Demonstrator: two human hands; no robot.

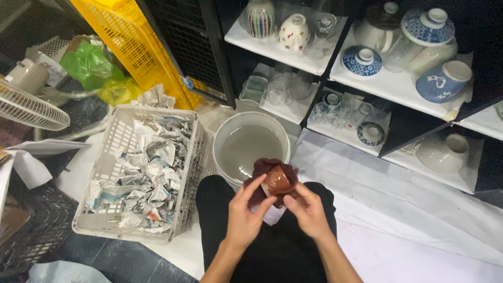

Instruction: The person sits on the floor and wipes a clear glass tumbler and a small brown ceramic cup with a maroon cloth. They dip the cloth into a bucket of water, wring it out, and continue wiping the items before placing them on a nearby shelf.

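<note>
Left hand point(242, 214) grasping a small brown cup point(276, 182) from the left, thumb and fingers curled round its side. Right hand point(309, 209) gripping the same cup from the right and below, fingers closed on it. Dark red cloth point(262, 170) bunched behind and around the cup, pressed against it by both hands. Cup held above the lap, just in front of a white bucket point(225, 137) of cloudy water. Left of the bucket, a pale plastic crate point(99, 165) filled with crumpled newspaper point(149, 181). Behind it, a yellow crate point(120, 36) tilted on edge and a green plastic bag point(90, 65). At far left, part of a white fan point(29, 107). On the right, white shelves point(387, 86) bearing blue-and-white bowls point(443, 81), a striped vase point(260, 18) and clear glasses point(340, 112).
</note>
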